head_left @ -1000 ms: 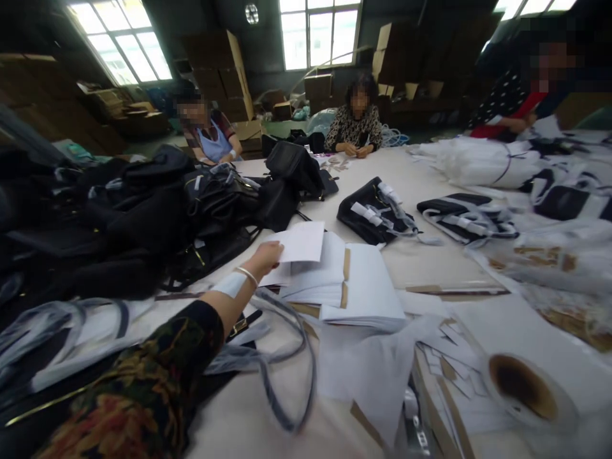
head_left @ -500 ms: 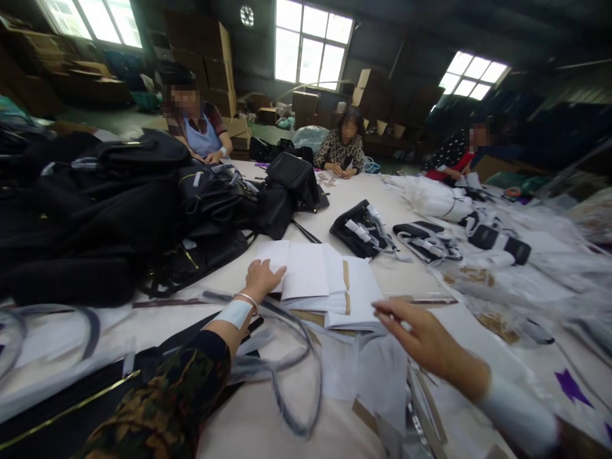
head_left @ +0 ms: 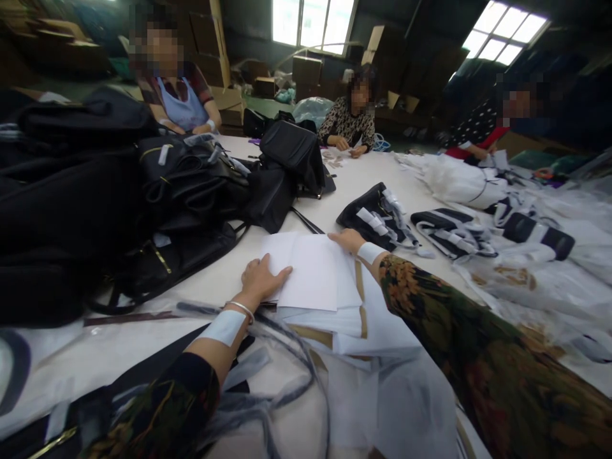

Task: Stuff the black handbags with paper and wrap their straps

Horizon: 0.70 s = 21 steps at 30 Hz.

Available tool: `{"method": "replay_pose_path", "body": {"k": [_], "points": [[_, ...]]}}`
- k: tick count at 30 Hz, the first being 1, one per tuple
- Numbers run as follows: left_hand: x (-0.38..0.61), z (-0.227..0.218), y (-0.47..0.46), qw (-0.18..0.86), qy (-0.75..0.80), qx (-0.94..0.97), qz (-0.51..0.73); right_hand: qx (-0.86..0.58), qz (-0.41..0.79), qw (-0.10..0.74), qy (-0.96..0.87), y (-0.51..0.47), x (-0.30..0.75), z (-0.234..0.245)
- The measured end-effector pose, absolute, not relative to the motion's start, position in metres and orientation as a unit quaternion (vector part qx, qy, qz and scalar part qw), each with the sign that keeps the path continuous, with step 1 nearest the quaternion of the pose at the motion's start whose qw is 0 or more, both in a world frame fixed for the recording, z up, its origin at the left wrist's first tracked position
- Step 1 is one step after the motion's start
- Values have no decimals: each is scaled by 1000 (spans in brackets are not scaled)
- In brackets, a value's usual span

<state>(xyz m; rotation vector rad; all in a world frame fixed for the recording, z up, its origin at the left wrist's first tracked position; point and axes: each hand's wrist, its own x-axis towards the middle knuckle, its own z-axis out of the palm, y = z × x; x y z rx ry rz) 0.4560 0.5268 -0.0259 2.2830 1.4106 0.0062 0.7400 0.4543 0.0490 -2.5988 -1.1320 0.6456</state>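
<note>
A stack of white paper sheets [head_left: 313, 271] lies on the table in front of me, with brown edges showing between some layers. My left hand [head_left: 261, 278] rests on the left side of the stack, thumb and fingers apart. At the top sheet's far right corner is my right hand [head_left: 348, 241], its fingers closed together on the paper's edge. More white sheets [head_left: 382, 325] are fanned out under my right forearm. Near my left wrist, a plastic-wrapped strap [head_left: 306, 357] loops over the table.
Black bags [head_left: 191, 185] are heaped at the left. Wrapped black bags [head_left: 373, 217] and clear plastic packaging [head_left: 526, 280] lie to the right. Across the table [head_left: 354, 175] sit several people, one in a blue apron [head_left: 184, 105]. A bag with a gold zipper [head_left: 52, 443] lies at near left.
My right hand has moved forward and left, from beside the near right sheets to the far right corner of the top sheet. My left hand stays on the stack. The view has tilted down.
</note>
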Motion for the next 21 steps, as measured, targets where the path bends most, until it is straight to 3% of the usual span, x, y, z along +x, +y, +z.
{"method": "replay_pose_path", "body": {"k": [6, 12, 16, 21], "points": [[463, -22, 512, 293, 407, 865, 31, -887, 242, 183, -347, 457, 715, 56], [451, 2, 477, 380, 277, 880, 58, -863, 264, 266, -339, 392, 687, 89], [442, 8, 429, 361, 191, 912, 44, -880, 234, 235, -340, 324, 680, 95], [437, 9, 398, 293, 196, 936, 8, -904, 174, 162, -356, 270, 686, 102]]}}
